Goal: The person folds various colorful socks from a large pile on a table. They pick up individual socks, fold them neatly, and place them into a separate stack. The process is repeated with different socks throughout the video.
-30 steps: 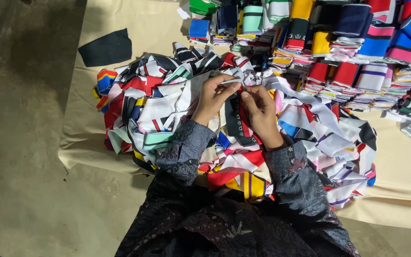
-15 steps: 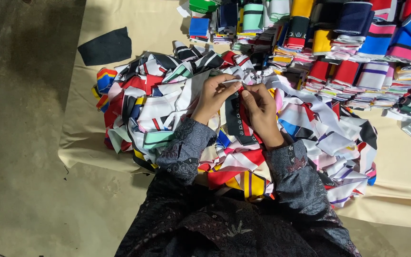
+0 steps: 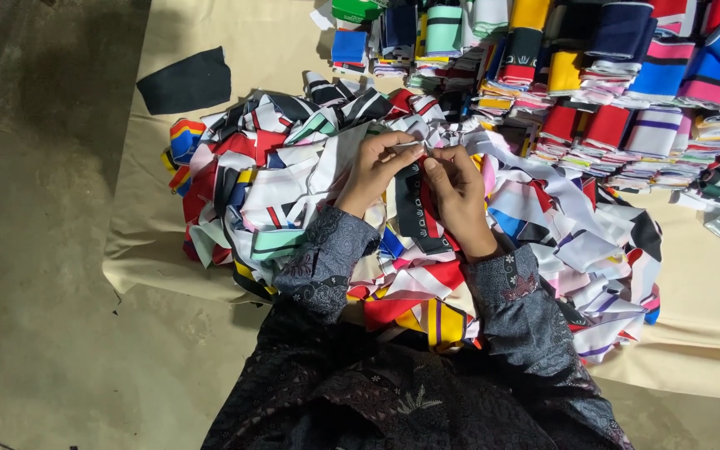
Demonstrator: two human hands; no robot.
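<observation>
Head view, step: judged as separating one piece from the fabric pile [image 3: 293, 192]
Left hand [image 3: 372, 171]: fingers pinched on the white strip [image 3: 410, 147]
Right hand [image 3: 458, 192]: fingers clamped on the black strip [image 3: 414, 212], held above the pile
Next move: calls for a steady pull apart
Surroundings: folded stacks [image 3: 593, 75] beyond, on beige sheet [image 3: 235, 50]

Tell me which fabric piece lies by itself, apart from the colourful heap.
The plain black piece at the upper left of the beige sheet. It lies flat and alone; every other piece is striped or multicoloured, heaped or stacked.
</observation>
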